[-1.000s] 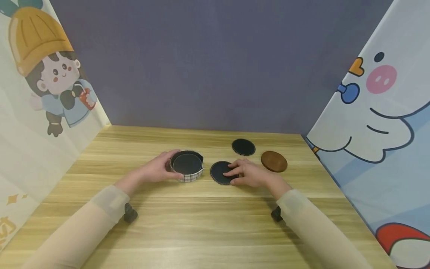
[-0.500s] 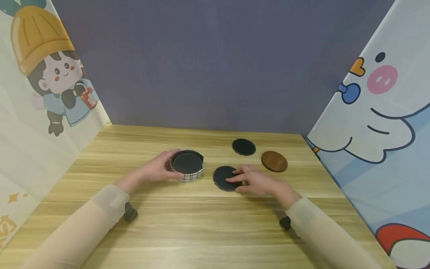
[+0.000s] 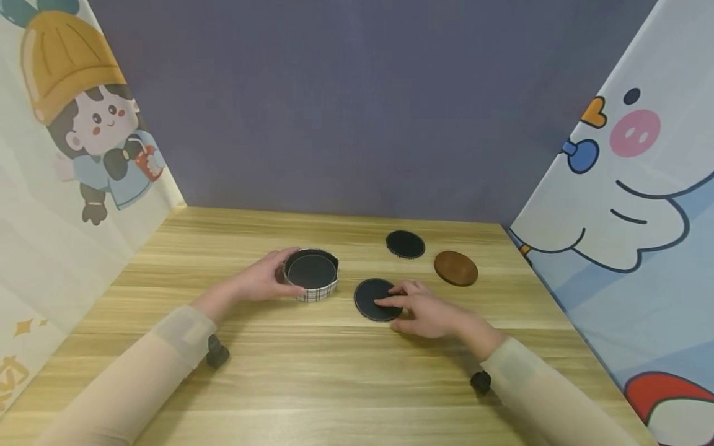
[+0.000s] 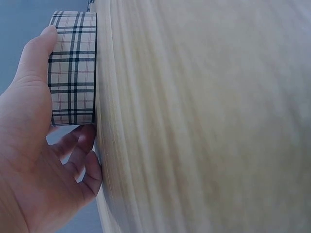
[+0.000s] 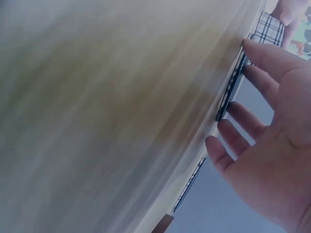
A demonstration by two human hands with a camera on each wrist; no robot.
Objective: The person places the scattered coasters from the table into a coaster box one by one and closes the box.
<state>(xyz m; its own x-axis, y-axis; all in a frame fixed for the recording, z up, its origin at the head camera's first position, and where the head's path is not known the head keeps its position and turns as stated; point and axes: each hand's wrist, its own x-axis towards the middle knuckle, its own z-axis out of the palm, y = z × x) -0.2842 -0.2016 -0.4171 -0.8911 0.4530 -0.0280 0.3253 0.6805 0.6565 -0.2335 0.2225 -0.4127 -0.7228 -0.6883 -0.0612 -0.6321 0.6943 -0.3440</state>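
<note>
In the head view my left hand (image 3: 266, 279) grips a round coaster holder (image 3: 318, 293) from its left side, thumb toward me and fingers behind. Its outer wall is plaid, as the coaster holder (image 4: 73, 68) shows in the left wrist view. A black round coaster (image 3: 312, 271) is visible inside it. Just right of the holder lies a flat black coaster (image 3: 369, 300) with a stitched rim. My right hand (image 3: 432, 313) touches this coaster, index fingertip on top and thumb by its near edge. In the right wrist view the right-hand fingers (image 5: 240, 116) reach out fairly straight beside the coaster's checkered edge.
Farther back on the wooden table (image 3: 301, 378) lies another black coaster (image 3: 405, 244). A brown wooden disc (image 3: 455, 268) is to its right. A grey-blue panel (image 3: 346, 111) closes off the back, with printed cartoon panels at both sides.
The coaster under my right hand has slid toward me and slightly right, the hand moving with it. My left hand and the coaster holder have stayed in place.
</note>
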